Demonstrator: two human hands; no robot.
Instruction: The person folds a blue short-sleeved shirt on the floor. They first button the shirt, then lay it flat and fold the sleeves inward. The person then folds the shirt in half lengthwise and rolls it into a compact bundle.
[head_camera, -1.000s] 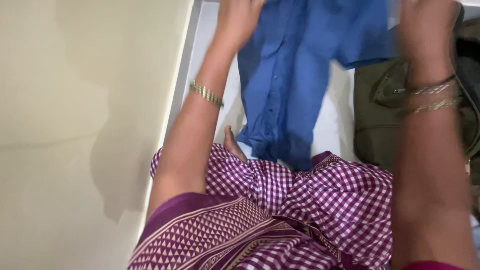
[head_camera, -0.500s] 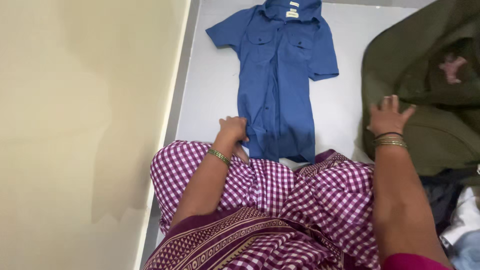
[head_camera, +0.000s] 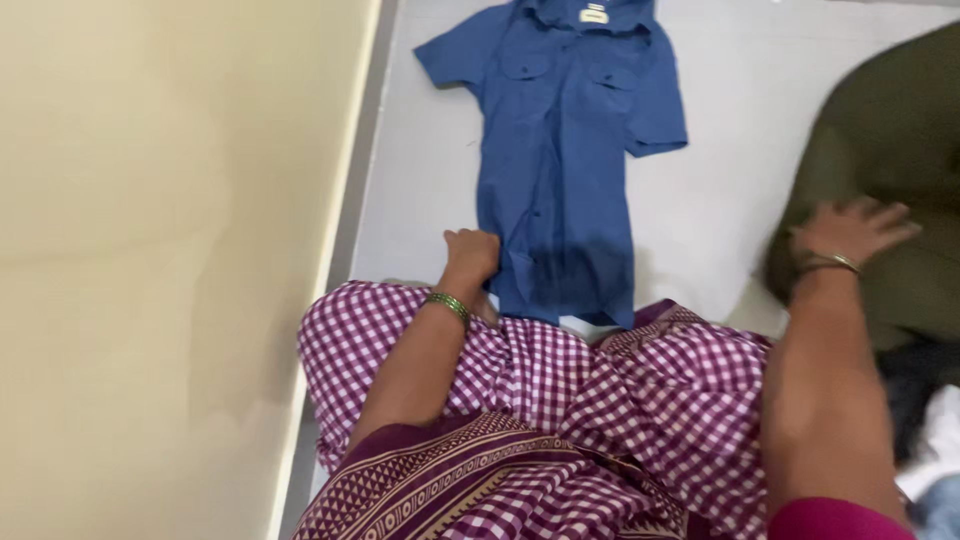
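Note:
A blue short-sleeved shirt (head_camera: 560, 150) lies flat, front up and collar away from me, on a pale grey surface (head_camera: 720, 200). My left hand (head_camera: 470, 255) rests closed at the shirt's lower left hem, gripping its edge. Out to the right, my right hand (head_camera: 850, 232) lies with fingers spread on an olive-green garment (head_camera: 890, 150) and holds nothing. Both wrists carry bangles. My lap, in purple and white checked cloth (head_camera: 560, 390), fills the foreground.
A cream wall (head_camera: 170, 250) runs down the left, meeting the surface at a pale edge (head_camera: 350, 200). A heap of dark, white and light blue clothes (head_camera: 925, 430) lies at the lower right, below the olive garment.
The shirt, held up a second ago, now lies spread flat. My left hand stays at its hem. My right hand has slid further right, and the olive garment has shifted right with it.

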